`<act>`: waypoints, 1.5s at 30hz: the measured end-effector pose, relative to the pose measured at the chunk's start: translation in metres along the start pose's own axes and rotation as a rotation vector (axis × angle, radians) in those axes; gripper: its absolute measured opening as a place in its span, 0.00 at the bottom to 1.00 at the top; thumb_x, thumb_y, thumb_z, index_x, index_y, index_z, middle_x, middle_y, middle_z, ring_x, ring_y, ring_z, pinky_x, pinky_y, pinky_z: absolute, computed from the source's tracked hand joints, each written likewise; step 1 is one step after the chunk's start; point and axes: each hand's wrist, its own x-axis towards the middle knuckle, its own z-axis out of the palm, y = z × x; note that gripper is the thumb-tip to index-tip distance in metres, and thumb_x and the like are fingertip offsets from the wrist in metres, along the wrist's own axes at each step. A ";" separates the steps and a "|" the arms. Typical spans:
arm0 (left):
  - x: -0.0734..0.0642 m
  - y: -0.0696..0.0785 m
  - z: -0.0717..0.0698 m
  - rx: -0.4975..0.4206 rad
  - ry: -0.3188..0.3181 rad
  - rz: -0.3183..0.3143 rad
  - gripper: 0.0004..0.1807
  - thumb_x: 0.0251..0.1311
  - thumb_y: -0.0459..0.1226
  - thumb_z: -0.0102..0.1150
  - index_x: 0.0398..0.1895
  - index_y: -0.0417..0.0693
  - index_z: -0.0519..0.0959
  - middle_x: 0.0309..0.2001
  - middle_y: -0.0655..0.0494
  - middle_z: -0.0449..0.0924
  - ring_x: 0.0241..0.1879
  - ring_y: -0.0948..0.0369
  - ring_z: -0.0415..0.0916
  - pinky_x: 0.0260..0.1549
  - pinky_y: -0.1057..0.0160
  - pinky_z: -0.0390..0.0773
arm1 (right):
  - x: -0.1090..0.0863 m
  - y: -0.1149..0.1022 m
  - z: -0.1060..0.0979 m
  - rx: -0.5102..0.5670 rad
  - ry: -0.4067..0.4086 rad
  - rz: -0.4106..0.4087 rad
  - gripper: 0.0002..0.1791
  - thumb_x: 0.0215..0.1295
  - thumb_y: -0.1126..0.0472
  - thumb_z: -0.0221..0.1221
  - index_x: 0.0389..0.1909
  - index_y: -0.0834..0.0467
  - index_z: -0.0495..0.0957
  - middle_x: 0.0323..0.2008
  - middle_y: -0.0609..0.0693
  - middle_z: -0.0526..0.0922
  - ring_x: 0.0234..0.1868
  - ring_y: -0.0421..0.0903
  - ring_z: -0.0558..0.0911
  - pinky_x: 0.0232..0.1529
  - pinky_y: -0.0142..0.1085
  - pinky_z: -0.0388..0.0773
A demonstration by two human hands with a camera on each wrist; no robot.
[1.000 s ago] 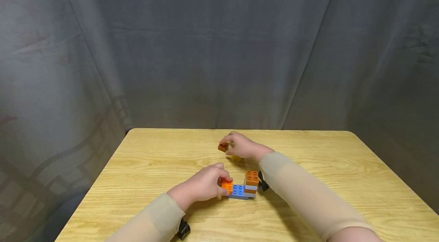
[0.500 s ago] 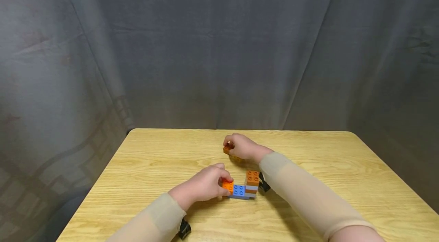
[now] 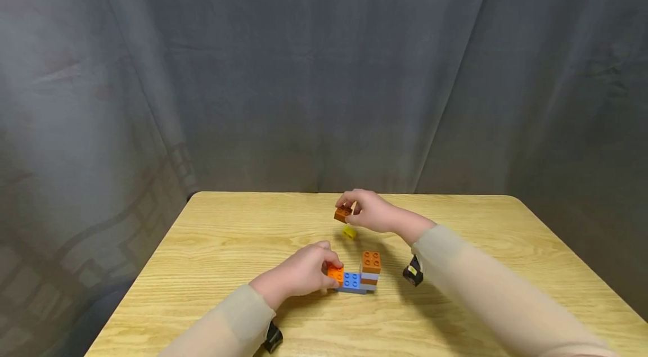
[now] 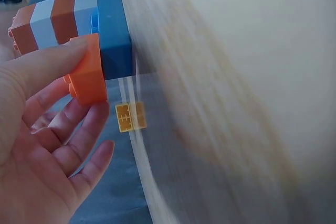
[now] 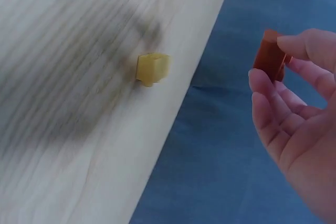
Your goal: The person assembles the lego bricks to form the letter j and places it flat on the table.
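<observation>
My left hand [image 3: 304, 270] pinches an orange brick [image 4: 88, 72] between thumb and fingers. That brick sits on one end of a long blue brick [image 4: 115, 38] on the table. At the blue brick's other end rises a stack of alternating brown and pale blue bricks [image 3: 370, 270], brown on top. Farther back, my right hand [image 3: 374, 212] holds a loose brown brick [image 5: 270, 56] between thumb and fingertips, raised off the table. Below it a small yellow brick [image 3: 349, 233] lies on the wood, touched by neither hand.
The wooden table [image 3: 243, 222] has rounded far corners. A grey curtain [image 3: 314, 76] hangs behind it and along both sides. Black wrist cameras [image 3: 413, 271] hang under both sleeves.
My right hand has lifted and shifted right with the brown brick, bringing the yellow brick into plain sight. The left hand and the joined bricks stay in place.
</observation>
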 end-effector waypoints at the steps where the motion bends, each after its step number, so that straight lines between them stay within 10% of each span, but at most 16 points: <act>1: 0.000 0.000 0.000 0.000 0.000 -0.001 0.14 0.51 0.38 0.76 0.42 0.51 0.86 0.32 0.66 0.69 0.32 0.67 0.69 0.35 0.67 0.72 | -0.005 -0.001 -0.002 0.010 -0.006 -0.006 0.17 0.63 0.70 0.63 0.53 0.56 0.80 0.43 0.49 0.78 0.37 0.47 0.77 0.40 0.38 0.78; 18: 0.004 -0.009 0.002 0.014 0.005 -0.012 0.15 0.51 0.40 0.76 0.43 0.52 0.86 0.32 0.66 0.69 0.32 0.65 0.69 0.35 0.66 0.71 | -0.065 -0.028 -0.024 0.007 -0.093 -0.115 0.17 0.63 0.71 0.63 0.50 0.52 0.81 0.44 0.43 0.79 0.35 0.42 0.78 0.41 0.40 0.79; 45: 0.001 -0.010 -0.001 0.001 0.017 -0.007 0.15 0.51 0.39 0.76 0.43 0.51 0.86 0.32 0.66 0.68 0.31 0.66 0.69 0.35 0.67 0.72 | -0.083 -0.036 -0.024 -0.017 -0.158 -0.108 0.23 0.56 0.76 0.65 0.47 0.48 0.82 0.40 0.40 0.79 0.35 0.41 0.78 0.36 0.37 0.78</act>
